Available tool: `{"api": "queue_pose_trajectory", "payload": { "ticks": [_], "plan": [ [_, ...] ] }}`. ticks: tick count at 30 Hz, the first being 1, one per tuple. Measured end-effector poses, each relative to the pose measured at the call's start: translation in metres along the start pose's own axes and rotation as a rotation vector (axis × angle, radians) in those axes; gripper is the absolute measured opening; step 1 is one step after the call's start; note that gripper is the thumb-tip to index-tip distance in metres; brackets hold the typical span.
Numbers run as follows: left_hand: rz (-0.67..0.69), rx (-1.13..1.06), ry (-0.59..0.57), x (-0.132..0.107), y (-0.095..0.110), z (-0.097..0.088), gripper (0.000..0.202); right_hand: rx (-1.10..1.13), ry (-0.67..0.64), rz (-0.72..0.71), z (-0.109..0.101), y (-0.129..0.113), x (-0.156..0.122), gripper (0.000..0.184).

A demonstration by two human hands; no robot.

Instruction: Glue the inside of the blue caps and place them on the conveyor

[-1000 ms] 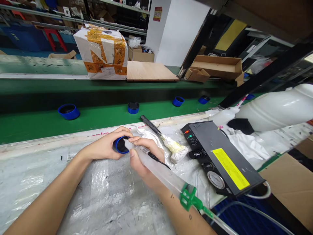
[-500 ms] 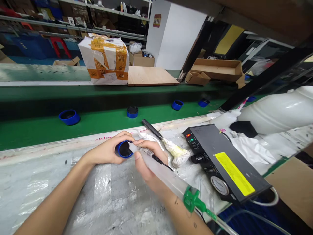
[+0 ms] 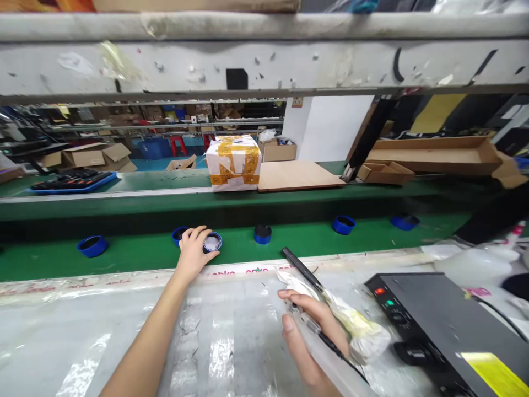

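My left hand [image 3: 192, 255] reaches over the green conveyor belt, its fingers closed round a short blue cup [image 3: 212, 241] with a whitish disc-like area inside. Just behind that hand, partly covered by it, lies another blue cup [image 3: 179, 235]. Above the plastic-covered bench, my right hand [image 3: 300, 353] grips a translucent dispensing syringe [image 3: 336, 366] with a black cable along it. The syringe's tip is hard to make out. A tool with a black handle [image 3: 301, 268] and a whitish wrapped end rests beyond the right hand.
More blue cups [image 3: 92, 246] stand spaced along the belt [image 3: 231, 259]. A dark control box [image 3: 446, 314] with lit buttons occupies the bench's right. Behind the belt are a taped carton [image 3: 235, 165] and a board [image 3: 297, 176]. A beam [image 3: 281, 66] crosses overhead.
My left hand has carried the blue cup from the syringe tip forward onto the belt. My right hand still holds the syringe, now apart from the cup. The view has shifted left and up.
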State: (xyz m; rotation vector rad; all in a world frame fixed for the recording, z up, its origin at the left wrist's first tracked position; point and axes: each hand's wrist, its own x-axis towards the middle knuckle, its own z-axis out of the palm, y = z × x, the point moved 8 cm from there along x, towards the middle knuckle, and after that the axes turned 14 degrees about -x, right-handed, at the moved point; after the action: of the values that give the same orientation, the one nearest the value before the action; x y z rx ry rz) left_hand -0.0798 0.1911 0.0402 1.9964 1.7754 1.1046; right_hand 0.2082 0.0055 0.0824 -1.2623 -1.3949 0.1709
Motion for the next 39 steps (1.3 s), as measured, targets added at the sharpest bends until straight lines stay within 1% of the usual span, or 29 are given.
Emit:
{"api": "queue_pose_trajectory", "payload": {
  "ticks": [2, 4, 9, 11, 14, 16, 18, 19, 20, 22, 24, 25, 27, 28, 29, 30, 32, 33, 34, 36, 37, 38, 39],
  "plan": [
    [-0.021, 0.131, 0.065, 0.0, -0.007, -0.005, 0.051, -0.013, 0.007, -0.027, 0.0, 0.001, -0.001, 0.02],
    [-0.077, 0.197, 0.114, -0.001, -0.015, -0.007, 0.052, -0.041, 0.017, -0.053, 0.0, 0.002, -0.002, 0.019],
    [-0.282, 0.228, 0.205, -0.006, -0.038, -0.016, 0.075, -0.067, -0.005, -0.061, 0.001, 0.001, 0.0, 0.019],
    [-0.338, 0.183, 0.227, -0.009, -0.046, -0.02, 0.077, -0.063, -0.008, -0.069, 0.002, -0.001, 0.001, 0.018],
    [-0.378, 0.094, 0.225, -0.012, -0.056, -0.026, 0.066, -0.051, 0.006, -0.09, 0.002, -0.001, 0.001, 0.018],
    [-0.4, 0.076, 0.238, -0.013, -0.063, -0.033, 0.051, -0.048, 0.006, -0.092, 0.003, 0.0, 0.0, 0.017],
    [-0.43, 0.064, 0.261, -0.015, -0.07, -0.04, 0.032, -0.044, -0.01, -0.091, 0.005, 0.002, 0.0, 0.016],
    [-0.443, 0.055, 0.269, -0.015, -0.073, -0.044, 0.025, -0.041, -0.02, -0.091, 0.006, 0.003, -0.001, 0.015],
    [-0.446, 0.042, 0.273, -0.016, -0.074, -0.047, 0.024, -0.037, -0.03, -0.093, 0.008, 0.003, -0.001, 0.016],
    [-0.417, 0.006, 0.274, -0.015, -0.071, -0.05, 0.029, -0.024, -0.041, -0.102, 0.01, 0.003, -0.002, 0.016],
    [-0.357, -0.031, 0.293, -0.015, -0.06, -0.054, 0.03, -0.012, -0.036, -0.115, 0.011, 0.001, -0.004, 0.017],
    [-0.305, -0.054, 0.307, -0.015, -0.051, -0.055, 0.03, -0.007, -0.024, -0.121, 0.011, 0.0, -0.004, 0.017],
    [-0.137, -0.136, 0.309, -0.016, -0.023, -0.052, 0.03, -0.001, 0.007, -0.128, 0.008, -0.001, -0.006, 0.018],
    [-0.025, -0.198, 0.28, -0.018, -0.004, -0.047, 0.031, -0.002, 0.021, -0.127, 0.006, -0.001, -0.006, 0.019],
    [0.081, -0.266, 0.223, -0.021, 0.014, -0.038, 0.03, -0.007, 0.031, -0.122, 0.003, 0.0, -0.006, 0.019],
    [0.158, -0.324, 0.14, -0.025, 0.032, -0.026, 0.028, -0.016, 0.038, -0.112, 0.001, 0.001, -0.006, 0.02],
    [0.221, -0.405, -0.082, -0.037, 0.06, 0.006, 0.018, -0.028, 0.042, -0.082, -0.002, 0.006, -0.004, 0.019],
    [0.227, -0.44, -0.209, -0.044, 0.072, 0.025, 0.023, -0.029, 0.042, -0.061, -0.004, 0.01, -0.003, 0.018],
    [0.212, -0.479, -0.313, -0.052, 0.08, 0.041, 0.035, -0.023, 0.04, -0.037, -0.005, 0.015, -0.002, 0.017],
    [0.139, -0.542, -0.472, -0.064, 0.088, 0.066, 0.064, 0.013, 0.016, 0.006, -0.005, 0.025, 0.001, 0.015],
    [0.109, -0.557, -0.522, -0.068, 0.09, 0.074, 0.074, 0.042, -0.004, 0.024, -0.003, 0.03, 0.002, 0.015],
    [0.092, -0.561, -0.559, -0.071, 0.092, 0.079, 0.078, 0.077, -0.028, 0.038, -0.001, 0.034, 0.003, 0.015],
    [0.089, -0.558, -0.582, -0.073, 0.093, 0.082, 0.078, 0.117, -0.051, 0.05, 0.002, 0.037, 0.004, 0.014]
  ]
}}
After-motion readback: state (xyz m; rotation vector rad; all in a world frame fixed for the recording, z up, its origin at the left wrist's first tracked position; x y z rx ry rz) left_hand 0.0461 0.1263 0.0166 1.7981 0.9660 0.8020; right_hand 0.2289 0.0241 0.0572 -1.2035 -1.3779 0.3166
